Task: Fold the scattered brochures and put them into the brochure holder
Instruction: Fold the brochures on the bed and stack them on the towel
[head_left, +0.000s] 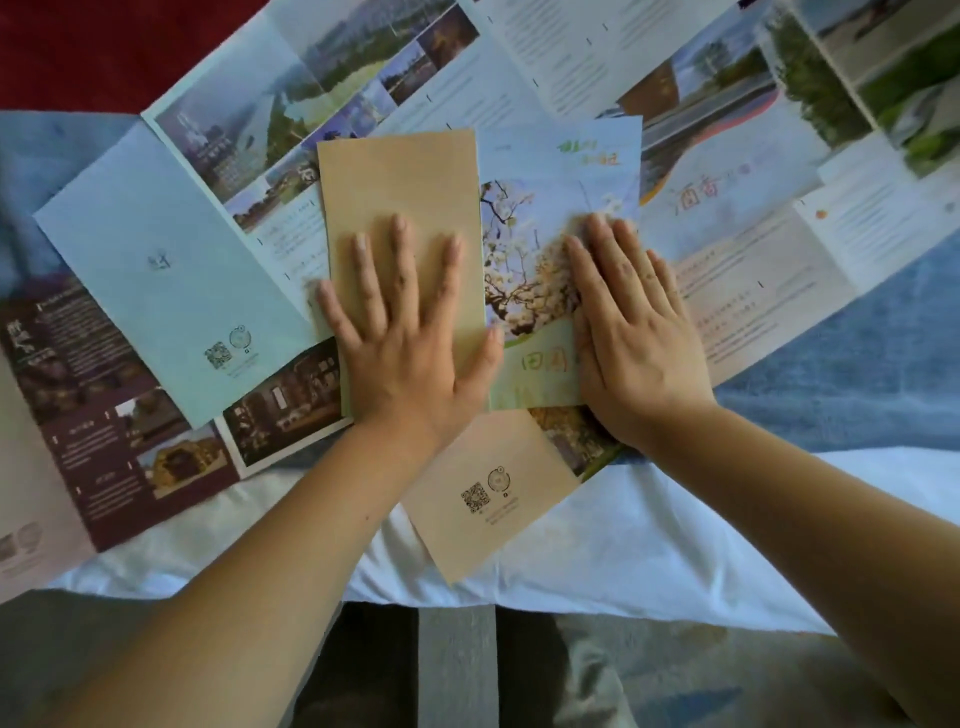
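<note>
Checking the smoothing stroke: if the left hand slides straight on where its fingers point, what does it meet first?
The left hand lies flat on the tan panel; it would cross more of that, then probably reach the open landscape-photo brochure beyond.

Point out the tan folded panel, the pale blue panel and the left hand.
tan folded panel (397, 171): head view, bare upper part.
pale blue panel (150, 270): head view, plain middle.
left hand (410, 332): head view, its back.

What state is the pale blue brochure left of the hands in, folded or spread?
Spread: the pale blue brochure lies flat, blank panel and photo panels side by side.
</note>
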